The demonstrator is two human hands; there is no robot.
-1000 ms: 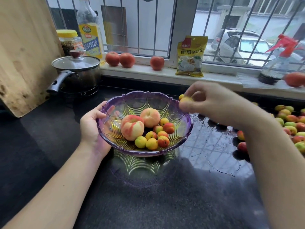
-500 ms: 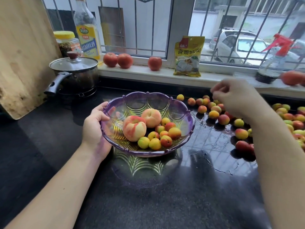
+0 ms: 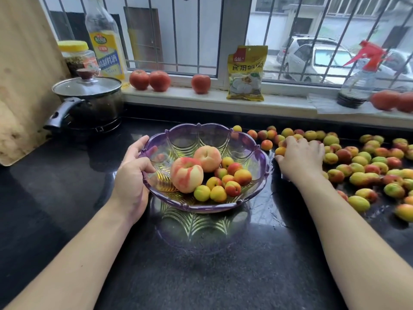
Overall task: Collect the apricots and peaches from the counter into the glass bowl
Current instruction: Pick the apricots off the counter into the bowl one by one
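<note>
With the left hand (image 3: 134, 175) gripping the rim of the purple glass bowl (image 3: 252, 184) on the desk (image 3: 67, 198), the right hand (image 3: 299, 157) curls over loose apricots (image 3: 357, 167) beside it, apparently grasping one, which must next be lifted into the bowl.

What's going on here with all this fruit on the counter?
Someone is gathering fruit into a purple glass bowl. The left hand grips the bowl's rim, steadying it. Inside lie two peaches and about ten apricots. The right hand reaches down onto the loose apricots spread across the dark counter, fingers curling over a few. Many more remain.
</note>
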